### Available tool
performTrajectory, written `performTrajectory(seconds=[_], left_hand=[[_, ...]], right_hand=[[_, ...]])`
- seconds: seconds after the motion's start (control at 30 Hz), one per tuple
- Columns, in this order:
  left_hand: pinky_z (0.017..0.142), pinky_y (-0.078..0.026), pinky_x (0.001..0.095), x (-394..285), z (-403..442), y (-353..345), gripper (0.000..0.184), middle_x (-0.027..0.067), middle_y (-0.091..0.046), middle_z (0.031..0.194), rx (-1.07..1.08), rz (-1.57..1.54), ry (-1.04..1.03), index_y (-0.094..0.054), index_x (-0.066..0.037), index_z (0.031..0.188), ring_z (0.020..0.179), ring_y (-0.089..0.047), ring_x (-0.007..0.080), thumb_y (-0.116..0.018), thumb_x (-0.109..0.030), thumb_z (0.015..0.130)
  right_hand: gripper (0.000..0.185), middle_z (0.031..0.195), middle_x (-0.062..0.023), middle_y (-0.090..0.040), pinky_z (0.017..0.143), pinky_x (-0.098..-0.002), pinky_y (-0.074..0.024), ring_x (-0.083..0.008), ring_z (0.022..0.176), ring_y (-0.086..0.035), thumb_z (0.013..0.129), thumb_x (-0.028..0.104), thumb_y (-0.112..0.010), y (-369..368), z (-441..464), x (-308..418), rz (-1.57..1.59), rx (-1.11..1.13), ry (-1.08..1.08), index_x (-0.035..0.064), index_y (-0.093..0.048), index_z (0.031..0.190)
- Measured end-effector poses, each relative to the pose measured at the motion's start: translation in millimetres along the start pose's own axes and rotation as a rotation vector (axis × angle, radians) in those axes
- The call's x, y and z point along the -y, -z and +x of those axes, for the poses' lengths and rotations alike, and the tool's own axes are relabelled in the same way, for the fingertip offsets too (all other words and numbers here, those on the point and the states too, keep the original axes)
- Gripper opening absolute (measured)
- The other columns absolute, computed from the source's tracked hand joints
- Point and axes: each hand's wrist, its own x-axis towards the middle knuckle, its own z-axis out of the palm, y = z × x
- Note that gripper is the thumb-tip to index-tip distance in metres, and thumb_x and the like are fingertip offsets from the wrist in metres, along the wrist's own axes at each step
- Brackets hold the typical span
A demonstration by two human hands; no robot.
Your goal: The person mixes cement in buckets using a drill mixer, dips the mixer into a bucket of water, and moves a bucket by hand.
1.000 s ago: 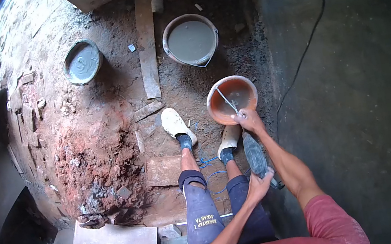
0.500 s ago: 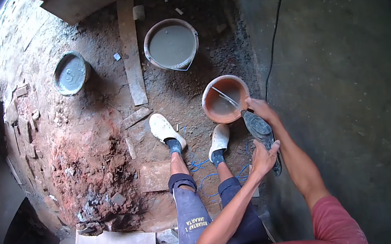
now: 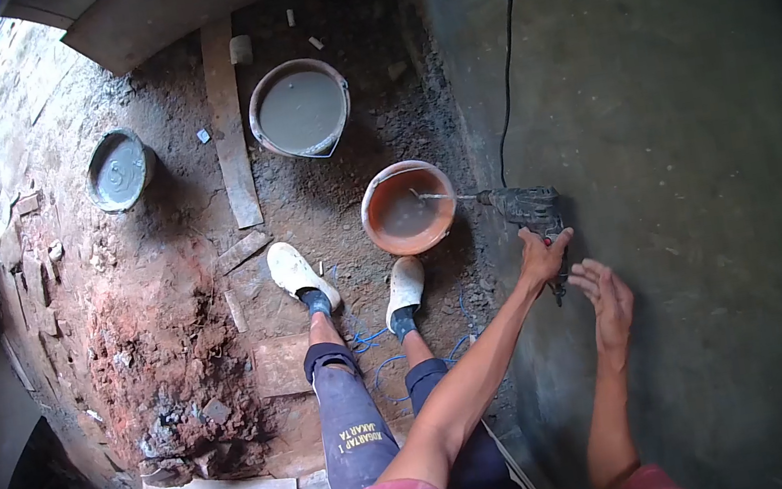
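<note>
My left hand (image 3: pixel 542 258) is closed round the handle of a dark, dirt-smeared power drill (image 3: pixel 523 206). The drill is turned sideways over the grey concrete floor; whether it rests there I cannot tell. Its long mixing rod (image 3: pixel 467 197) reaches left across the rim of an orange bucket (image 3: pixel 369 219), which has grey liquid inside. My right hand (image 3: pixel 608 301) holds nothing, its fingers apart, just right of the drill's lower end.
A larger bucket (image 3: pixel 259 135) of grey mix stands beyond, with a smaller bucket (image 3: pixel 147 176) of grey paste to its left. A black cable (image 3: pixel 506 55) crosses the concrete. Nearer lie a wooden plank (image 3: pixel 229 127), broken red rubble (image 3: pixel 160 355) and blue string (image 3: pixel 380 373).
The drill has swung to the right, off the bucket's near side and over the concrete. My right hand has left the front of the drill and drawn back. The view has shifted slightly.
</note>
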Motion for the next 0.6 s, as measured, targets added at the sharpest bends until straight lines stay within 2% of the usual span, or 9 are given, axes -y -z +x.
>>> performTrajectory(seconds=[0.07, 0.17, 0.23, 0.37, 0.43, 0.47, 0.53, 0.57, 0.6], left_hand=[[0.112, -0.035, 0.0395, 6, 12, -18, 0.117, 0.0398, -0.039, 0.142, -0.047, 0.067, 0.01, -0.012, 0.019, 0.144, 0.136, -0.043, 0.043, -0.069, -0.061, 0.081], [0.112, -0.035, 0.0401, 15, 24, -29, 0.115, 0.0398, -0.04, 0.142, 0.034, 0.004, 0.046, -0.014, 0.019, 0.143, 0.136, -0.042, 0.0436, -0.068, -0.061, 0.081], [0.11, -0.037, 0.0402, 18, 26, -37, 0.11, 0.0378, -0.044, 0.139, -0.044, 0.031, 0.04, -0.019, 0.019, 0.14, 0.132, -0.047, 0.0434, -0.067, -0.061, 0.082], [0.103, -0.042, 0.0408, 16, 17, -33, 0.105, 0.0333, -0.051, 0.131, -0.048, -0.004, 0.021, -0.025, 0.017, 0.137, 0.122, -0.055, 0.0401, -0.068, -0.061, 0.082], [0.09, -0.048, 0.04, 24, 21, -32, 0.086, 0.0245, -0.06, 0.117, -0.084, -0.082, -0.074, -0.043, 0.012, 0.13, 0.106, -0.061, 0.0315, -0.067, -0.058, 0.086], [0.09, -0.048, 0.04, 29, 21, -32, 0.086, 0.0245, -0.06, 0.117, -0.081, -0.081, -0.072, -0.043, 0.012, 0.13, 0.106, -0.061, 0.0315, -0.067, -0.058, 0.086], [0.079, -0.049, 0.0364, 33, 13, -24, 0.061, 0.0161, -0.066, 0.098, -0.116, -0.224, -0.106, -0.06, 0.005, 0.111, 0.091, -0.061, 0.0234, -0.065, -0.052, 0.091], [0.07, -0.046, 0.0288, 35, 7, -22, 0.058, 0.0078, -0.064, 0.089, -0.147, -0.333, -0.062, -0.067, 0.0, 0.101, 0.076, -0.055, 0.015, -0.054, -0.056, 0.097], [0.07, -0.046, 0.0288, 40, 4, -18, 0.058, 0.0078, -0.064, 0.089, -0.142, -0.335, -0.061, -0.067, 0.0, 0.101, 0.076, -0.055, 0.015, -0.054, -0.056, 0.097]], right_hand=[[0.048, 0.115, -0.0207, -0.066, 0.096, -0.0368, -0.0486, -0.0273, 0.101, -0.067, 0.106, 0.035, -0.044, 7, -12, -8, 0.035, 0.007, -0.002, -0.007, -0.056, 0.126], [0.045, 0.113, -0.0211, -0.066, 0.094, -0.0367, -0.0504, -0.0281, 0.1, -0.067, 0.106, 0.032, -0.045, 13, -25, -16, 0.055, 0.007, -0.027, -0.0074, -0.056, 0.125], [0.045, 0.113, -0.0209, -0.066, 0.094, -0.0369, -0.0506, -0.0281, 0.1, -0.067, 0.106, 0.031, -0.045, 19, -28, -22, 0.051, 0.014, -0.033, -0.0076, -0.056, 0.125], [0.043, 0.112, -0.0204, -0.066, 0.092, -0.0358, -0.0517, -0.0266, 0.099, -0.068, 0.106, 0.03, -0.046, 23, -36, -34, 0.048, -0.008, -0.082, -0.0076, -0.056, 0.124], [0.043, 0.112, -0.02, -0.066, 0.092, -0.0353, -0.0519, -0.0259, 0.098, -0.068, 0.106, 0.03, -0.046, 23, -38, -35, 0.045, -0.017, -0.096, -0.0076, -0.057, 0.124], [0.044, 0.111, -0.0206, -0.067, 0.091, -0.0359, -0.0522, -0.0261, 0.098, -0.068, 0.106, 0.03, -0.047, 21, -40, -34, 0.042, -0.025, -0.106, -0.0088, -0.057, 0.124], [0.045, 0.11, -0.0213, -0.067, 0.091, -0.0365, -0.0525, -0.0264, 0.097, -0.067, 0.106, 0.03, -0.048, 18, -43, -31, 0.039, -0.046, -0.114, -0.01, -0.058, 0.123], [0.044, 0.11, -0.0211, -0.067, 0.091, -0.0363, -0.0528, -0.0261, 0.097, -0.068, 0.105, 0.029, -0.048, 18, -45, -30, 0.04, -0.038, -0.119, -0.0099, -0.058, 0.123], [0.043, 0.11, -0.021, -0.067, 0.09, -0.0361, -0.053, -0.0259, 0.097, -0.068, 0.105, 0.029, -0.049, 18, -46, -29, 0.041, -0.027, -0.122, -0.0099, -0.058, 0.123]])
